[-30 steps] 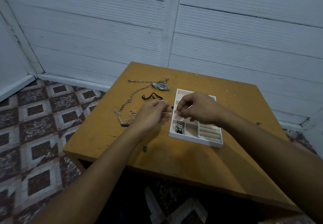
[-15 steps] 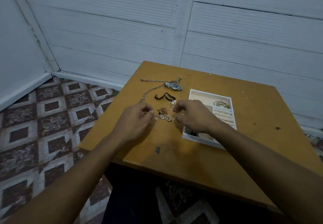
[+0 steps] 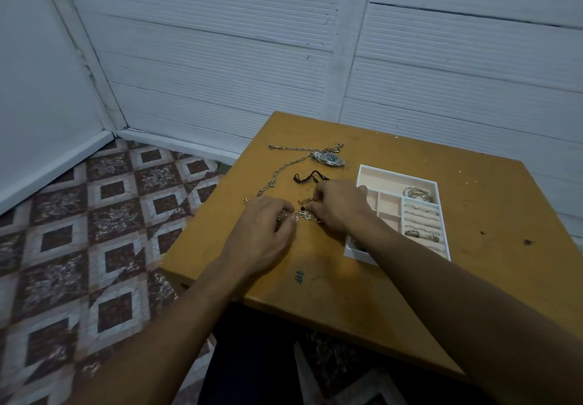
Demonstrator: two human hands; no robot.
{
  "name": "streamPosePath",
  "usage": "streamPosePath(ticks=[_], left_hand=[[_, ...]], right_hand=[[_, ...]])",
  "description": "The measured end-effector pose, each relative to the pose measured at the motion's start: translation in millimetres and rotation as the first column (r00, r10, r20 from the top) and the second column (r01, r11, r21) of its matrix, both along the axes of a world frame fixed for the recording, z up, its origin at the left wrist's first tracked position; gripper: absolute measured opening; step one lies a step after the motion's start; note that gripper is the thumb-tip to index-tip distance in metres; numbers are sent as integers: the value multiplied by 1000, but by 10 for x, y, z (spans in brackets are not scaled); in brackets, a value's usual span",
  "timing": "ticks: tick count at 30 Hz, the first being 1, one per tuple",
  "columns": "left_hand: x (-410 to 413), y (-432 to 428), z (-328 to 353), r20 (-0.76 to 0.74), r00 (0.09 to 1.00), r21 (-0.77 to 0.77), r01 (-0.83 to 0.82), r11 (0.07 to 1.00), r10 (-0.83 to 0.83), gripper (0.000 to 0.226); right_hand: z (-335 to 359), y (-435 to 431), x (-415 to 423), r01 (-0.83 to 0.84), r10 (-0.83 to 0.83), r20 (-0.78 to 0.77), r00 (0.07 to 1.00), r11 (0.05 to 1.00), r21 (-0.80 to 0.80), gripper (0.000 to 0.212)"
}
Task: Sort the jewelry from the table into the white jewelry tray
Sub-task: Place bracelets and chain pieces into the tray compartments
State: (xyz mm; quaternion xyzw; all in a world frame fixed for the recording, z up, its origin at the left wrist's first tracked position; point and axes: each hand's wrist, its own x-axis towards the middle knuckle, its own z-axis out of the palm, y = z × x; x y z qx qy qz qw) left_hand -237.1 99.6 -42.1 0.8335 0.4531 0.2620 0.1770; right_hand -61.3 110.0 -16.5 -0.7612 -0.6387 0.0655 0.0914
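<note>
A grip is being closed by the left hand point(image 3: 262, 237) on the near-left side of a tangle of small pieces point(image 3: 304, 215), with the fingers being curled down onto them. The far-right side of the same tangle is being pinched in the grip of the right hand point(image 3: 340, 205), between thumb and forefinger. Which single piece is being held by either hand cannot be told.

The tangle is being kept low on the worktop point(image 3: 410, 294), between the two hands and just left of the white tray point(image 3: 385, 180). The tray's near-left corner is being covered by the right forearm. Bangles point(image 3: 418, 193) are being held in its far-right compartment, and rings point(image 3: 421, 221) are being carried in the padded rolls nearer the person.

Beyond the hands, a black cord point(image 3: 310, 177) is being left lying on the worktop. A chain point(image 3: 277, 177) is being left stretched from beside the left hand toward the far edge, where a watch point(image 3: 328, 159) is lying against it. A blue hash mark point(image 3: 299, 276) is being shown near the worktop's near edge, between the two forearms.
</note>
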Motion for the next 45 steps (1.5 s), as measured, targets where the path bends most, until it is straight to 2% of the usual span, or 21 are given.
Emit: streamPosePath(ticks=[6,8,11,14,18,21,23,25,28,31,33,39,42,45], left_hand=[[82,26,17,-32,999,90,28,996,-25,25],[98,26,25,-40,999,111,33,993,-29,25],[110,14,31,-41,999,139,31,990,-25,28],[157,-21,61,-47,999,134,32,991,-26,38],[281,-68,157,-5,999,101,48,994,-48,44],[432,-77,218,40,997,83,64,995,-68,46],[550,-105,278,114,991,30,74,997,-77,44],[668,-166,364,250,967,-87,65,994,-41,40],[843,-307,479,505,855,-318,59,946,116,30],[1010,-442,521,651,730,-454,154,878,208,30],[1101,-460,521,683,686,-504,192,842,252,33],[1236,-494,546,710,654,-554,289,781,262,42],[1282,-554,540,734,602,-612,383,692,315,45],[1317,-625,526,725,606,-647,435,627,328,46]], right_hand=[[26,58,-39,-43,46,61,997,997,-61,15],[47,33,-11,-56,57,31,998,998,-41,11],[131,-32,60,-85,79,-158,984,996,-31,11],[293,-130,148,-80,67,-365,928,997,-20,14],[520,-319,280,-63,69,-625,778,998,32,12],[640,-458,369,-58,85,-696,713,996,62,11],[708,-546,419,-68,86,-720,688,996,54,11],[783,-641,467,-79,76,-726,684,996,30,13],[879,-777,549,-92,58,-717,695,996,-8,17],[941,-867,649,-122,70,-680,730,992,-28,17],[965,-905,710,-118,65,-669,740,992,-34,15],[1038,-1007,825,-121,90,-663,743,993,-1,12],[1056,-1034,851,-112,93,-633,768,994,11,13],[1062,-1053,872,-95,85,-601,795,995,14,14]])
